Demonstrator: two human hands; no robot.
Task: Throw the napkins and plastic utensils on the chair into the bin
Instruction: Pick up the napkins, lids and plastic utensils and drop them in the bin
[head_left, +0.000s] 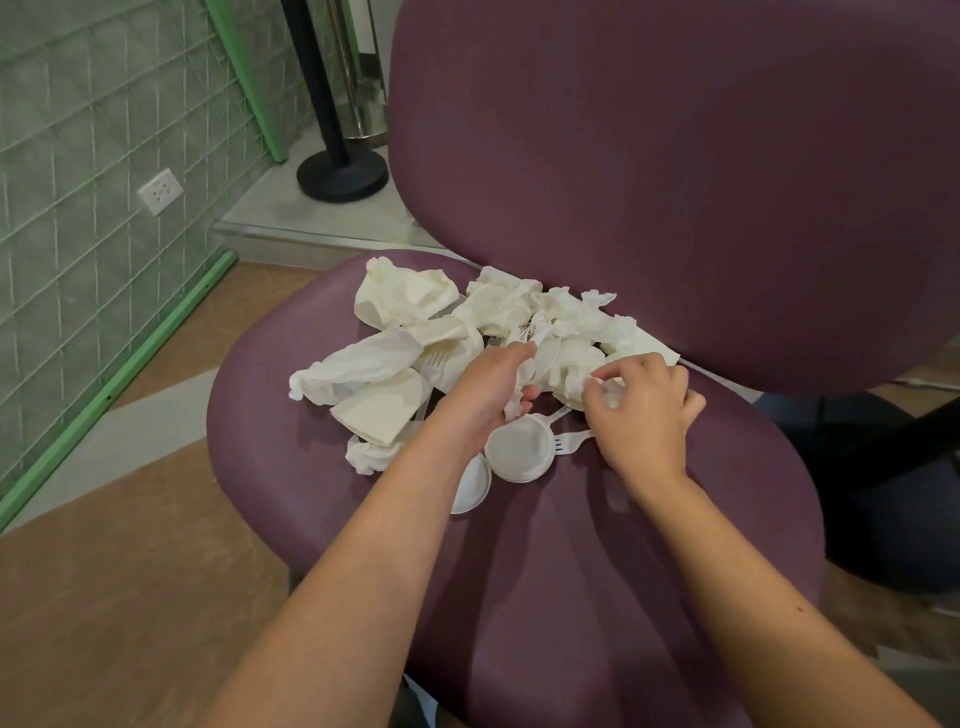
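Napkins (363, 364), crumpled, white: heaped on the seat of the purple chair (597, 571), against the backrest. Plastic fork (569, 441): at the near edge of the heap, beside two round white lids (519, 449). Another fork (434, 358): lies among the napkins. Left hand (488, 389): in the heap's middle, fingers curled round a wad of napkin. Right hand (641, 410): just right of the left, fingertips pinching white paper. Wall socket (160, 191): far left of the chair.
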